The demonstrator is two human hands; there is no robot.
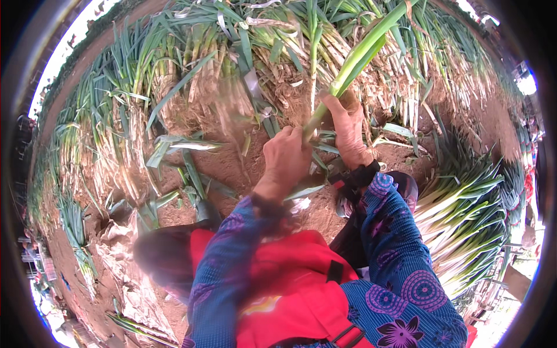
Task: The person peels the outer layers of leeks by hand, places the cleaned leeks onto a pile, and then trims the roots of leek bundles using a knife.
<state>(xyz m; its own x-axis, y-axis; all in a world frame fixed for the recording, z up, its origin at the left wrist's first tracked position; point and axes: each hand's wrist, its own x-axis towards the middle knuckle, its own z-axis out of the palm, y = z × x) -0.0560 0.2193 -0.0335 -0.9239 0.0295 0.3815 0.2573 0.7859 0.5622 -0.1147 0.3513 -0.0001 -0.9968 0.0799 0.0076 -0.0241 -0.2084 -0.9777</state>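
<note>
Both my hands are on one leek (pixel 361 60), which slants from lower left to upper right with its green leaves pointing away from me. My left hand (pixel 285 158) is closed round its lower end, so that end is hidden. Higher up the stalk, my right hand (pixel 349 129) grips it between thumb and fingers. Just beyond my hands lie heaped leeks (pixel 197 87) with dry, earthy roots and brown outer skins. Cut leaf scraps (pixel 191 145) are scattered on the soil near my left hand.
To my right lies a pile of cleaner leeks (pixel 464 214) with white stems. At the lower left, a crumpled pale sheet (pixel 125 261) rests on the brown soil (pixel 232 159). My knees and a red apron (pixel 296 296) fill the near middle.
</note>
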